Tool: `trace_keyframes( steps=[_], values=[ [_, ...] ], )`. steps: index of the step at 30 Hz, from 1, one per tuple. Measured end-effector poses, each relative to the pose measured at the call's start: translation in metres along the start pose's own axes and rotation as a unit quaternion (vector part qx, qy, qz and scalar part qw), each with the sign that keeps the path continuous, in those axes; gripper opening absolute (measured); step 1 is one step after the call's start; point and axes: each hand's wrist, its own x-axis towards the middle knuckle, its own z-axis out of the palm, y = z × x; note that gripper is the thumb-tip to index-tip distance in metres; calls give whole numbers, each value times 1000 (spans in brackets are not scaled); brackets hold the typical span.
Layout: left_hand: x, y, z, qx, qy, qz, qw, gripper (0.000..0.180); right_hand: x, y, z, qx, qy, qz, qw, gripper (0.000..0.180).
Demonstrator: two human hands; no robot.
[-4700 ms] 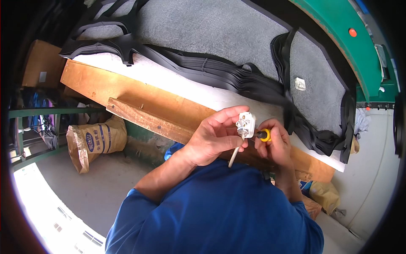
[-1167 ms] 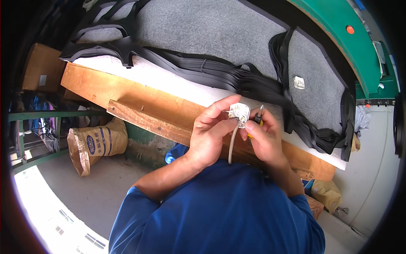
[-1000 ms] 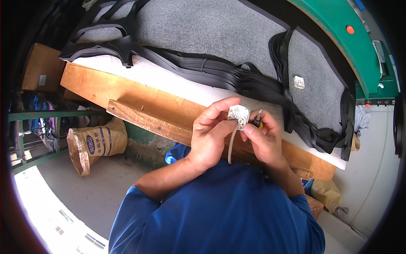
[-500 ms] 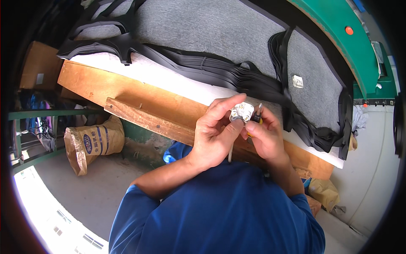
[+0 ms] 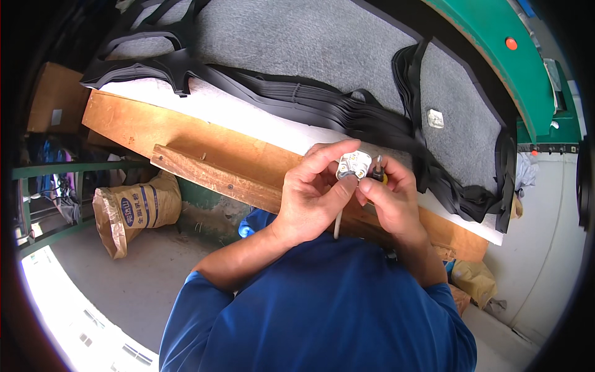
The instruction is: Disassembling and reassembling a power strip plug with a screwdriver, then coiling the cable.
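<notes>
Left hand (image 5: 310, 198) pinching white plug (image 5: 353, 166), pale cord (image 5: 338, 224) dangling

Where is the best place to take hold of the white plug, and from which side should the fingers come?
Probably the two flat sides of the white plug body, coming from the person's left, as the left hand does now. That keeps the metal pins facing up and uncovered, leaves the cable hanging free below, and leaves room for the right hand with its screwdriver.
</notes>
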Motion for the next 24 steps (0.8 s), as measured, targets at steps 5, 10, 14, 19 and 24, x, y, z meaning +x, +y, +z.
trace_keyframes(
  steps=[5,10,14,19,24],
  values=[
    [2,0,0,11,-1,4,1000,41,0,0,-2,-5,-6,-6,1000,13],
    [-1,2,2,-6,10,-36,999,39,-2,-6,1,-7,-1,13,1000,9],
    [-3,-1,5,91,23,5,996,37,-2,-8,1,-35,10,14,999,7],
    [0,-5,2,107,34,-3,994,38,-1,-2,1,-44,32,8,998,6],
    [1,-2,-15,-84,-21,-103,991,47,2,-2,-7,23,48,16,998,5]
  ],
)
